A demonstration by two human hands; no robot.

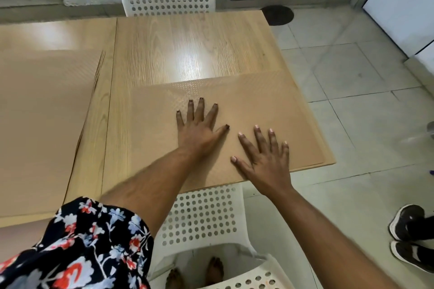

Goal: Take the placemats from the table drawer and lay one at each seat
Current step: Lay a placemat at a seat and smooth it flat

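tan dotted rectangular placemat [270, 101] flat on the near right corner of the light wood-grain counter [187, 42], right edge just over the counter's edge. left hand [199, 129] pressed flat on the mat, fingers straight and spread. right hand [265, 157] flat beside it, fingers also spread, gripping nothing; hands close but apart. second tan placemat [42, 112] lying on the left part of the counter. white perforated plastic chair [169, 0] at the far side, another white perforated chair [204, 216] at the near side below the mat.
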